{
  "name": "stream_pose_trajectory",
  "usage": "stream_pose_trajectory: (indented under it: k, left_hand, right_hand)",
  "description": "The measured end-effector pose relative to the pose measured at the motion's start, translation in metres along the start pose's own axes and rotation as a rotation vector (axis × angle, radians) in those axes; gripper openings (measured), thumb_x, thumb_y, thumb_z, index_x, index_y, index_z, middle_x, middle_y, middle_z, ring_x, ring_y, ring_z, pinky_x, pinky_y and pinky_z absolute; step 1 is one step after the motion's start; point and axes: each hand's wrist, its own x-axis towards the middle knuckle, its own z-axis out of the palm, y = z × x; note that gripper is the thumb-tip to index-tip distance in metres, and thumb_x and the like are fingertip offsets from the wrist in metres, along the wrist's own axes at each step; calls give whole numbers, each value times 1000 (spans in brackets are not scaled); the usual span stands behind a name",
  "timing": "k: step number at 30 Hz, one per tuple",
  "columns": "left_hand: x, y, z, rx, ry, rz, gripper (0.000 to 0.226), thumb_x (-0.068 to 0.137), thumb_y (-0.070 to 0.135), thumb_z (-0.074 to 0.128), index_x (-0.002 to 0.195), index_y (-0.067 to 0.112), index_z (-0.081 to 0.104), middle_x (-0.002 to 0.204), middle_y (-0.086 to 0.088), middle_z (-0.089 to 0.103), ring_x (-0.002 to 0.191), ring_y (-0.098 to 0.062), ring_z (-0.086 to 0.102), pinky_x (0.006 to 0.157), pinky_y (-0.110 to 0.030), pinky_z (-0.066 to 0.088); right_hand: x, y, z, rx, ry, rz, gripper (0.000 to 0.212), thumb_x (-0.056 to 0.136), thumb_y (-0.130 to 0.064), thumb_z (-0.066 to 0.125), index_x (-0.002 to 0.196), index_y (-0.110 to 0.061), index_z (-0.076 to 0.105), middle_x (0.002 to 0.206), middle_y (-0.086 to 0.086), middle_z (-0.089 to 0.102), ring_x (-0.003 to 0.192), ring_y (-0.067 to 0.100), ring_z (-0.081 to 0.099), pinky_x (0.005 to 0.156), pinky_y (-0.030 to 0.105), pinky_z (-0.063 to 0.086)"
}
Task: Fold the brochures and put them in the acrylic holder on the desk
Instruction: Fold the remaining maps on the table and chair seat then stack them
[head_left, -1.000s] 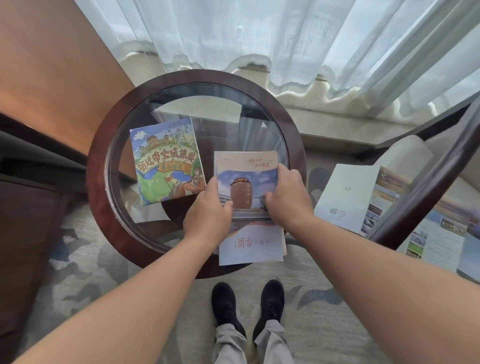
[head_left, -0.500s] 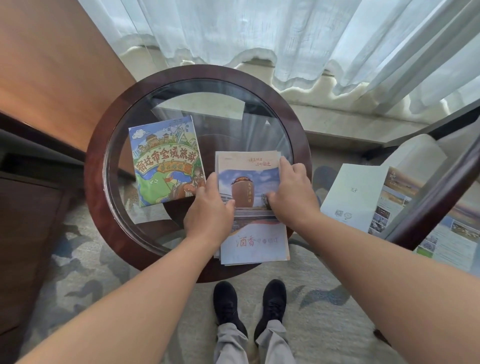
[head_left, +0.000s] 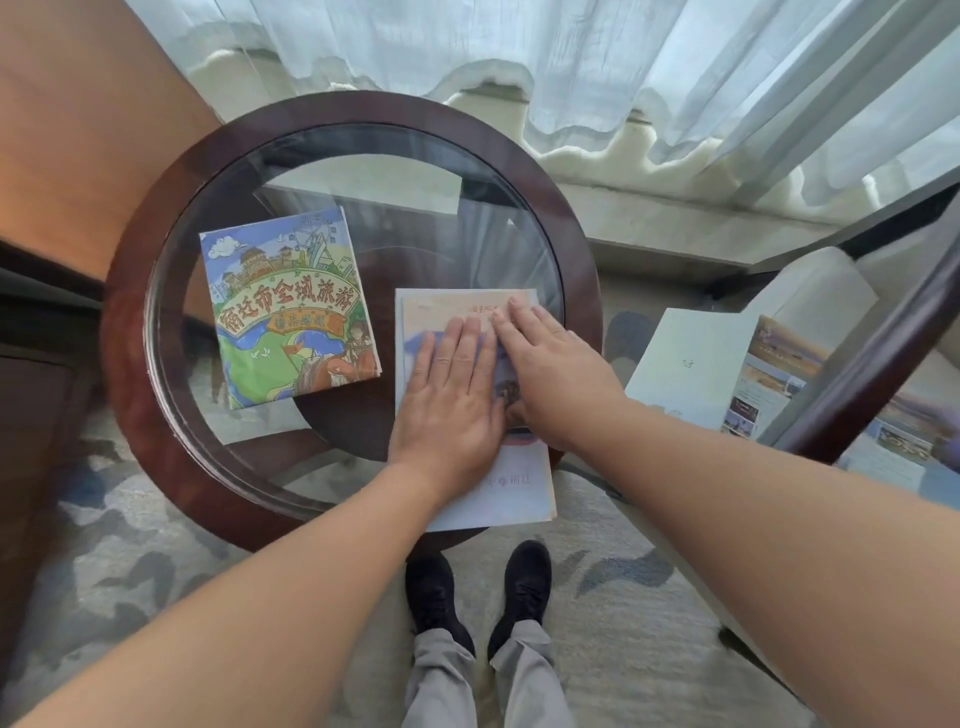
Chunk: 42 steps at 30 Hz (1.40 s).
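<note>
Round glass-topped wooden table (head_left: 120, 332): illustrated paper brochure (head_left: 288, 312) left; pale folded paper brochure (head_left: 501, 499) right, overhanging near rim; left hand (head_left: 451, 400), right hand (head_left: 553, 374) flat atop.

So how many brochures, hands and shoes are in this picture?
Brochures: 3 - cartoon brochure, pressed brochure under both hands, unfolded brochure at right
Hands: 2 - left hand, right hand
Shoes: 2 - left shoe, right shoe
Total: 7

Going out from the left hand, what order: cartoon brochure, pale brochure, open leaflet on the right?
1. Pale brochure: under the left hand, pressed flat.
2. Cartoon brochure: just to its left.
3. Open leaflet: far to the right.
</note>
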Motion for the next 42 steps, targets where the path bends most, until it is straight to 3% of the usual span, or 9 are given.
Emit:
stream_pose_trajectory:
  k: [3, 10, 17, 21, 23, 25, 26, 32, 42]
  left_hand:
    - [-18, 0, 4, 69, -25, 110, 76, 94, 46, 25, 153, 1, 11, 162, -21, 7, 151, -34, 5, 123, -48, 3]
    - [-38, 11, 9, 201, -210, 92, 112, 77, 84, 9, 149, 3, -18, 159, -22, -19, 145, -32, -30, 119, -54, -12]
    - [-51, 13, 4, 194, -304, 80, 125, 66, 92, 5, 137, 1, -42, 155, -21, -34, 142, -33, -37, 117, -57, -11]
    - [-48, 14, -19, 131, -394, 67, 127, 63, 95, 5, 151, 8, -23, 160, -14, -26, 146, -28, -30, 120, -52, -7]
    - [-40, 17, -42, 25, -386, 33, 111, 73, 88, 12, 156, 14, 13, 164, -10, 5, 152, -28, -3, 121, -48, 8]
    - [-27, 24, -64, -19, -268, 24, 79, 85, 71, 17, 128, 15, 53, 135, -8, 51, 133, -32, 40, 106, -43, 33]
    - [-20, 30, -72, -16, -211, 26, 69, 89, 64, 21, 117, 13, 58, 119, -8, 57, 120, -32, 50, 97, -44, 38]
    - [14, 121, -113, -99, -48, 149, 52, 97, 45, 49, 134, 9, 55, 133, -11, 58, 126, -30, 49, 104, -44, 34]
    - [28, 343, -99, -55, -67, 431, 50, 96, 45, 48, 137, 16, 51, 135, -4, 56, 126, -26, 49, 106, -40, 35]
  right_hand:
    - [0, -4, -2, -3, -18, 19, 82, 96, -30, 55, 157, -22, -1, 165, -3, -8, 151, 14, -2, 120, 39, 16]
    - [-1, -6, -6, -24, -28, 50, 76, 99, -25, 46, 157, -22, -2, 165, -3, -10, 151, 14, -3, 120, 41, 13]
    - [2, -7, -4, -20, -37, 46, 81, 98, -30, 51, 156, -22, -3, 165, -2, -10, 151, 16, -3, 121, 43, 12]
    - [-12, -14, -13, 18, -11, 57, 78, 97, -27, 52, 157, -17, 4, 165, 2, -3, 151, 20, 2, 121, 43, 14]
    - [-34, -17, -19, 124, 64, 51, 75, 95, -27, 55, 156, -16, 12, 164, 4, 8, 150, 20, 10, 119, 39, 20]
    - [-69, -15, -26, 294, 188, 48, 67, 93, -23, 56, 153, -17, 25, 160, 3, 23, 145, 20, 22, 115, 36, 29]
    - [-89, -11, -31, 378, 264, 52, 62, 92, -20, 56, 149, -17, 34, 155, 2, 32, 141, 20, 30, 111, 36, 33]
    - [-201, 57, -61, 639, 679, 315, 42, 90, -16, 57, 132, -18, 54, 128, -2, 56, 117, 12, 51, 99, 24, 39]
    - [-314, 239, -28, 742, 674, 699, 41, 88, -14, 57, 129, -15, 57, 129, 4, 57, 118, 23, 52, 95, 33, 41]
